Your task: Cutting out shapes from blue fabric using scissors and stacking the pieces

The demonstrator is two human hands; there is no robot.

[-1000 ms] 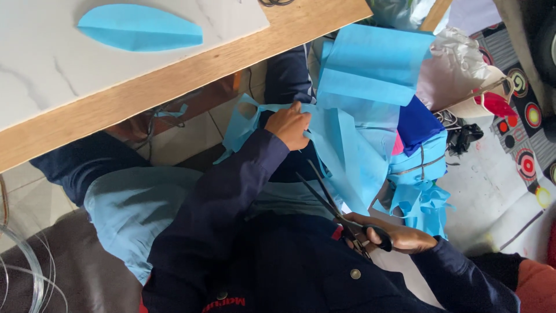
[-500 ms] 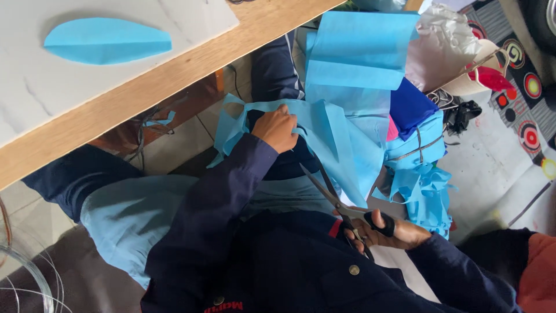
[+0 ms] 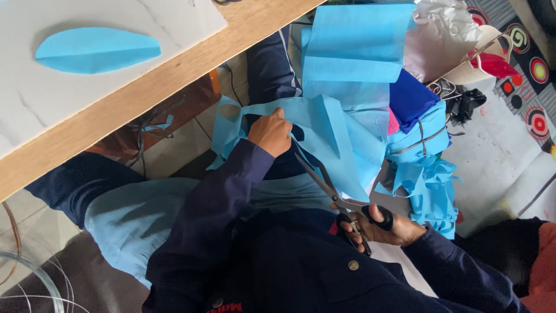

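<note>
1. 2 places hold blue cloth at the left of the view: a finished leaf-shaped piece (image 3: pixel 95 51) lies flat on the pale surface (image 3: pixel 145 110), well apart from the hands. It sits further left in the view than it did 1 second ago, but that looks like the head turning, since it has not shifted against the surface's wooden edge.
2. Just below that edge, the left hand (image 3: pixel 271 132) is closed in a pinch on the upper edge of the light blue sheet (image 3: pixel 341 136), holding it taut over the lap. The grip looks unchanged and the hand has barely drifted.
3. The sheet hangs between the knees, with a rounded hole near its left end.
4. The scissors (image 3: pixel 324 185) have changed most: their tips now reach closer to the left hand than 1 second ago. The blades lie nearly together under the sheet's lower edge, so the cut seems to have run a little further along the cloth.
5. The right hand (image 3: pixel 379 229) is wrapped through the black handles, fingers curled tight, close to the jacket.
6. At the right, a folded blue sheet (image 3: pixel 356 43) and a heap of blue offcuts (image 3: pixel 428 174) rest untouched beside the patterned floor mat (image 3: pixel 521 116).
</note>
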